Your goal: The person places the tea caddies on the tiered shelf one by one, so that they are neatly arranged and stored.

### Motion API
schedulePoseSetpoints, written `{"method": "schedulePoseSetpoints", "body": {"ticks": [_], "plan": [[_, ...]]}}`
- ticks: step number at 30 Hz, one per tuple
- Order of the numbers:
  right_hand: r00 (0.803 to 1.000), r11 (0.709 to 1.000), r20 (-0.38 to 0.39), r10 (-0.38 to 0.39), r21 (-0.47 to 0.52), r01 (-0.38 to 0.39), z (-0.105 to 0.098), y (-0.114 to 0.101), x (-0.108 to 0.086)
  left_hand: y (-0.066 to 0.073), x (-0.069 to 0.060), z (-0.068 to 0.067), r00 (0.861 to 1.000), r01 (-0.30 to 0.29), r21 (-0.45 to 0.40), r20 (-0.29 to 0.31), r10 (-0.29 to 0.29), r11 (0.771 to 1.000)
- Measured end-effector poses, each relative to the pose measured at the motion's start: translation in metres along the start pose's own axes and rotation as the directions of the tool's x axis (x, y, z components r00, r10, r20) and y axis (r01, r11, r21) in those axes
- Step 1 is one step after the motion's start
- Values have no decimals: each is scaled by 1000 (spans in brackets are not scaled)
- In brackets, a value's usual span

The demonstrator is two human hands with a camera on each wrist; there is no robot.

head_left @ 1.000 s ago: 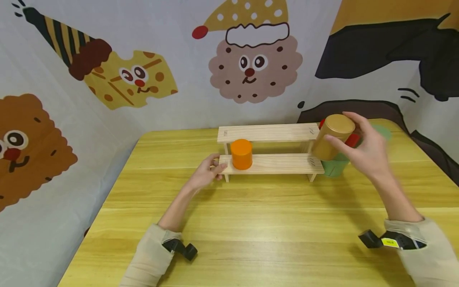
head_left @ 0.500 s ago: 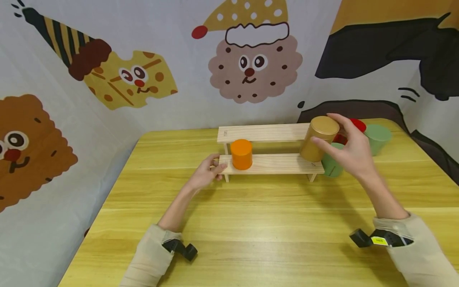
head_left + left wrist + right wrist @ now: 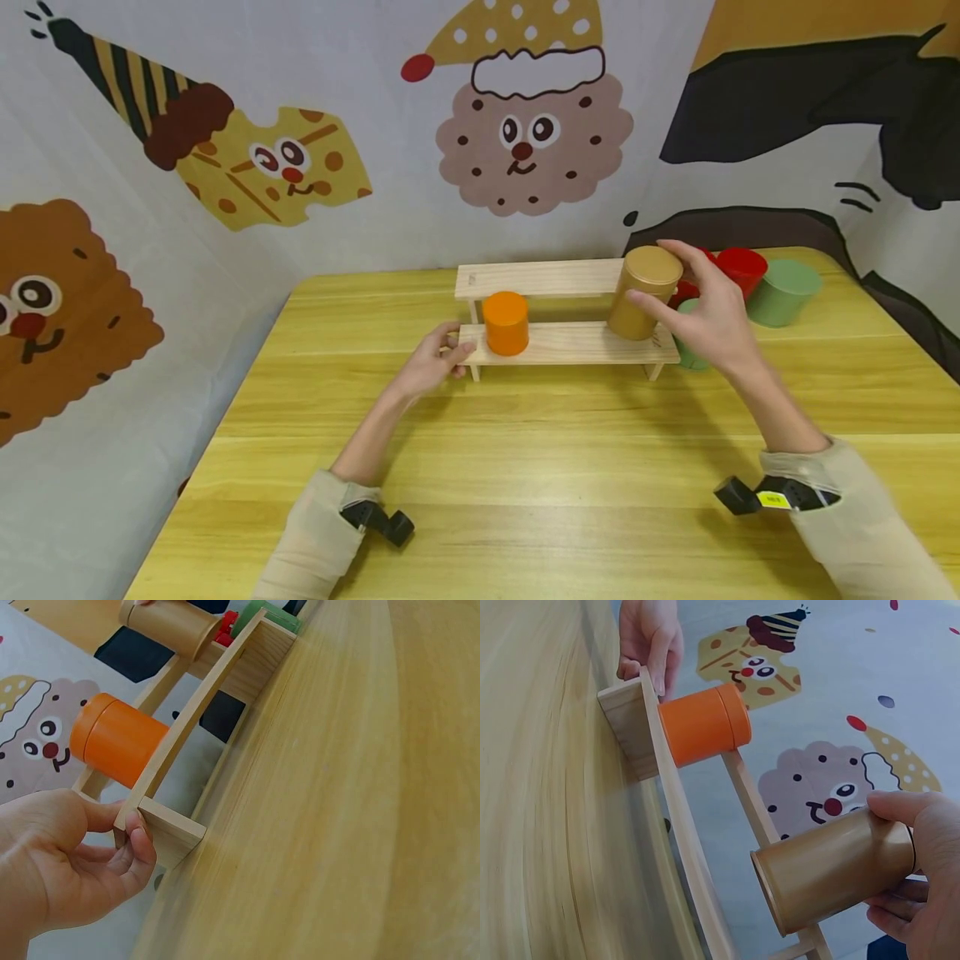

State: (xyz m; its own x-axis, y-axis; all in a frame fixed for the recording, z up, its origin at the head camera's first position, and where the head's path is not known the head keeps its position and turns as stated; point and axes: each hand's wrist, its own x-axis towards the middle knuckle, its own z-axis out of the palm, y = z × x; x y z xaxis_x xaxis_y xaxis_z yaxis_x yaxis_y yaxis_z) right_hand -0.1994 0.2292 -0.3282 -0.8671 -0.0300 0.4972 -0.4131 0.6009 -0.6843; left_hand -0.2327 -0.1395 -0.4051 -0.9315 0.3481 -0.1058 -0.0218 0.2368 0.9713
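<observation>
My left hand pinches the left end of the lower board of a two-tier wooden shelf, thumb on top and fingers beneath. Close by on that board stands an orange canister, upright with its lid on. Over the board's right part, my right hand grips a tall gold canister near its top, thumb and fingers on opposite sides. The right wrist view shows the gold canister slightly tilted, its lower end near the shelf; whether it touches the board I cannot tell.
Right of the shelf are green canisters and red ones, partly hidden behind my right hand. The shelf's upper board runs behind the lower one. A patterned cloth hangs behind the wooden table.
My right hand has carried the gold canister leftward, from beyond the shelf's right end to over the lower board. My left hand stays on the shelf, and the orange canister has not moved.
</observation>
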Motion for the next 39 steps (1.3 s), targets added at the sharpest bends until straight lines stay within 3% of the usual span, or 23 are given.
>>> {"method": "schedulePoseSetpoints", "body": {"ticks": [12,27,39], "plan": [[999,998,36,-17,63,15,16,-6,4,-1,1,0,1000,-1,-1,0,1,1000],[997,996,73,-26,82,20,39,-14,9,-3,2,-1,1000,-4,4,0,4,1000],[990,995,113,-80,77,71,57,-16,8,-3,1,-1,1000,-8,18,-4,8,1000]]}}
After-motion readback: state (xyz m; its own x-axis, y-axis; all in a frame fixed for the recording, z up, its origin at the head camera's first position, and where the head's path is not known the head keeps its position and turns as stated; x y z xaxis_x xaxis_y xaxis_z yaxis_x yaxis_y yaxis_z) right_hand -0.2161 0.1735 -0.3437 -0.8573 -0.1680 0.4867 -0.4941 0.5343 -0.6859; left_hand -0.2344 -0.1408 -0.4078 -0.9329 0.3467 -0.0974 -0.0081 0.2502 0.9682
